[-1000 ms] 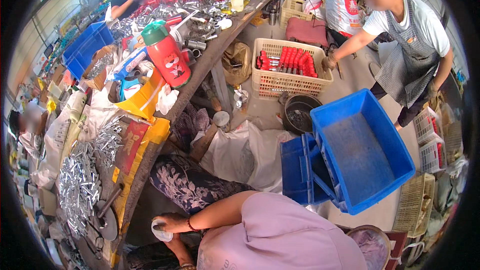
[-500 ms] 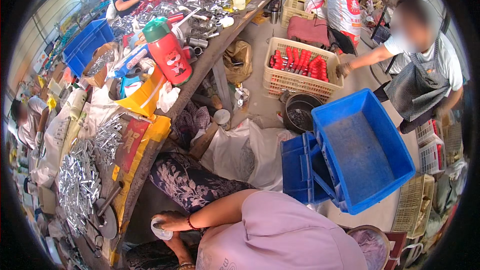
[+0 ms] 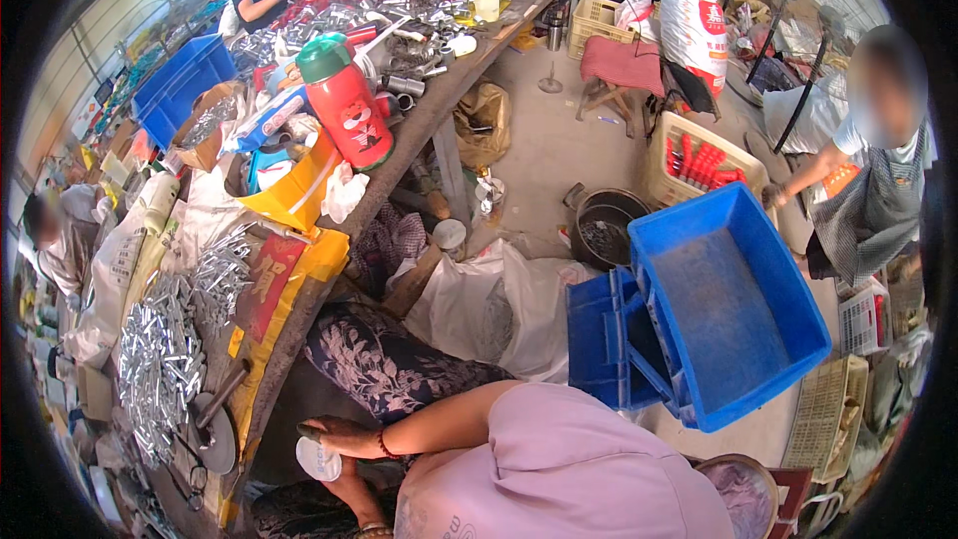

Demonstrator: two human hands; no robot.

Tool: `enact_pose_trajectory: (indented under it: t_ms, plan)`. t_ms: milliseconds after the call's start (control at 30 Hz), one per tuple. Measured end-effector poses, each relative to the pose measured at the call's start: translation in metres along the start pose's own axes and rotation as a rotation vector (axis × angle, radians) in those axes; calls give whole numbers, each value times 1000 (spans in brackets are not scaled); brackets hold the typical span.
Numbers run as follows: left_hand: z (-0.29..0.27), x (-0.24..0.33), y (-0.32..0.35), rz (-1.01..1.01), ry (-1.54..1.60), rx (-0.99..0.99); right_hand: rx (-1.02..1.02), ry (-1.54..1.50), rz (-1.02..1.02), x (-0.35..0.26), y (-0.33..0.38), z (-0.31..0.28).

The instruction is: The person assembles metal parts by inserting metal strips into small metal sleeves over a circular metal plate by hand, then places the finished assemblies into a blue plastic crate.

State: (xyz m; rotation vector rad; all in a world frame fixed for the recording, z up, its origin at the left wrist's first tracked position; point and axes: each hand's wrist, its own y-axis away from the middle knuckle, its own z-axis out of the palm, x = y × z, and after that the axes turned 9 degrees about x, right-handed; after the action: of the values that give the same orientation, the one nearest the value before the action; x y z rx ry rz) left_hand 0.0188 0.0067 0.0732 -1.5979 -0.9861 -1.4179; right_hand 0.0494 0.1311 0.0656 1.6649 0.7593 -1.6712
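Observation:
Low at the left of my lap, my right hand, with a beaded bracelet at the wrist, closes over the upper edge of a small white cup-like thing with faint bluish marks. My left hand is just below, against or close behind the same white thing; its fingers are hidden. Beside my hands, the worktable carries a heap of shiny metal tubes and a round metal plate with a rod. A red flask with a green lid stands farther along.
Two blue crates stand stacked at the right. Near them are a dark pot and a white sack. A co-worker grips a cream crate of red-handled parts. A stool with red cloth stands beyond.
The co-worker has pulled the cream crate to the right, uncovering the stool and floor. The white thing in my hands has turned, showing more of its marked face.

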Motion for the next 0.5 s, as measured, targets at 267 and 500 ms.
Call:
enact_pose_trajectory:
  t_ms: [267, 500]
  plan:
    - [-24, 5, 5, -39, -108, 58, 114, 79, 69, -15, -3, -20]
    - [-53, 32, 10, 306, -525, -38, 201, 196, -120, 28, -20, -10]
